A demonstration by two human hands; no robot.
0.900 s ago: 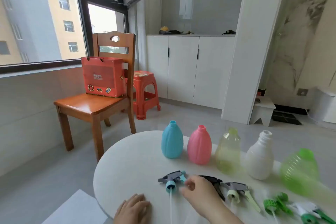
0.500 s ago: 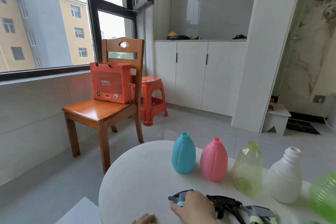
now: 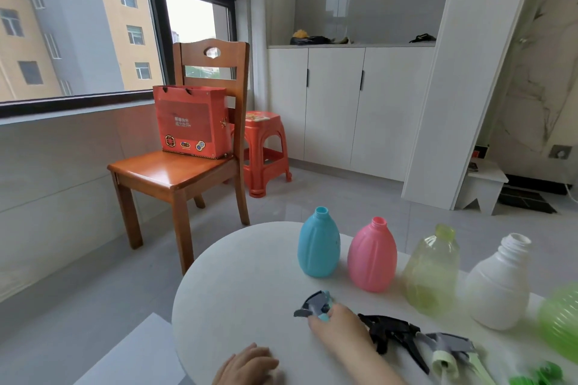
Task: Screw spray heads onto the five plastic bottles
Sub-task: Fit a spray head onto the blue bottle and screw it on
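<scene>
Uncapped bottles stand in a row on the round white table [image 3: 237, 284]: blue bottle [image 3: 318, 244], pink bottle [image 3: 372, 256], pale yellow bottle [image 3: 433, 272], white bottle [image 3: 497, 284], and a blurred green bottle [image 3: 561, 325] at the right edge. My right hand [image 3: 339, 327] is closed over the grey and blue spray head [image 3: 314, 306] in front of the blue bottle. To its right lie a black spray head [image 3: 394, 334], a grey and pale green spray head [image 3: 450, 350] and green spray head parts [image 3: 538, 375]. Flat on the near table edge rests my left hand [image 3: 250, 366].
A wooden chair [image 3: 184, 166] with a red paper bag [image 3: 190, 122] stands beyond the table on the left. A red plastic stool [image 3: 266, 150] is behind it, and white cabinets [image 3: 350, 109] line the back wall.
The camera has tilted up and shifted, so the table sits lower in view. My right hand has gone from touching the grey and blue spray head to closing over it.
</scene>
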